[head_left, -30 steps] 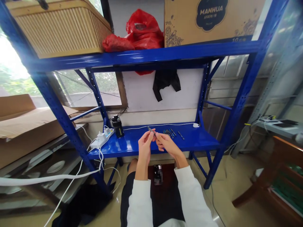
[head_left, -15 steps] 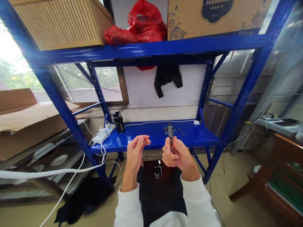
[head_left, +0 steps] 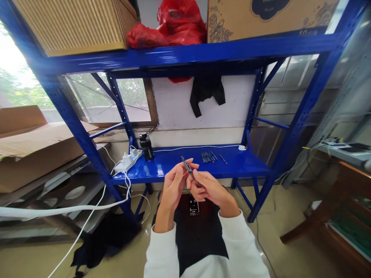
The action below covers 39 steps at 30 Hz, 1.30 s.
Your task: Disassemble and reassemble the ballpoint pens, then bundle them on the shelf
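Note:
Both hands meet in front of the low blue shelf. My right hand is closed around a thin grey pen-like tool that points up and to the left. My left hand pinches the same tool near its upper end with thumb and fingertips. Several more thin blue and dark pens lie in a row on the shelf beyond my hands. A phone rests on my lap below the hands.
A black bottle and a white power strip with white cables sit at the shelf's left end. The top shelf carries a ribbed beige box, red bags and a cardboard carton. A wooden chair stands right.
Half a second ago my left hand was apart and empty while the right held the tool upright. Now the left hand has come in and pinches the tool, which tilts left.

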Available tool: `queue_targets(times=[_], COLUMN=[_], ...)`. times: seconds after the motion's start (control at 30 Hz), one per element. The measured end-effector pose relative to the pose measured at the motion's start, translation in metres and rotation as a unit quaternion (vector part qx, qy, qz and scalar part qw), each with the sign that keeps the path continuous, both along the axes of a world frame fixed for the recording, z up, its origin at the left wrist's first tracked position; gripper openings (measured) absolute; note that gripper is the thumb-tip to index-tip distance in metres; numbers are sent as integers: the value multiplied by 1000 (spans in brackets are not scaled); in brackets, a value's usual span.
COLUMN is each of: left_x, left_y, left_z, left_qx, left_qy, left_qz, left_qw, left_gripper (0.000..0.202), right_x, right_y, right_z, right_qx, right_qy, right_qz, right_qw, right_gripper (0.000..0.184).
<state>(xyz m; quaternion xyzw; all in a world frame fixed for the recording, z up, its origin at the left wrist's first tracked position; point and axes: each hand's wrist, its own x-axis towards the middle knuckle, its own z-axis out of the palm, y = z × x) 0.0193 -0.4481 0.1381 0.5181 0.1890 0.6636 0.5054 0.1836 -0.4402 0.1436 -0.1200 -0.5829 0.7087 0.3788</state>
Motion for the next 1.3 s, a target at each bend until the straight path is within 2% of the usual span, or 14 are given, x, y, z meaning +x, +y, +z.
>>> queue_targets(times=[0.17, 0.37, 0.53, 0.8, 0.9, 0.97, 1.1, 1.2, 1.3], left_x=[3, 4, 1, -3, 0, 2, 2, 0, -2], left_y=[1, 6, 10, 20, 23, 25, 31, 32, 30], left_z=[-2, -4, -8, -19, -21, -22, -25, -23, -20], left_qx=[-6, -18, -16, -16, -21, -30, -54, -55, -38], left_qy=[-13, -55, -75, -51, -40, -39, -39, -30, -14], left_qz=[9, 3, 16, 147, 178, 203, 252, 239, 168], left_qw=[1000, 998, 997, 988, 983, 978, 966, 969, 985], left_gripper=[47, 48, 39, 39, 40, 39, 35, 40, 54], right_x=[-1, -2, -2, -6, -6, -6, -7, -9, -10], right_y=[5, 8, 9, 15, 18, 21, 25, 27, 29], right_z=[-7, -12, -12, -13, -15, -17, -19, -22, -23], right_qx=[17, 33, 31, 88, 110, 138, 238, 253, 229], right_qy=[-39, -48, -66, -77, -92, -119, -178, -182, -172], right_qz=[0, -15, -34, -101, -135, -175, -265, -284, -297], right_qw=[999, 998, 997, 988, 980, 968, 917, 907, 911], right_gripper=[55, 50, 53, 53, 51, 47, 42, 42, 44])
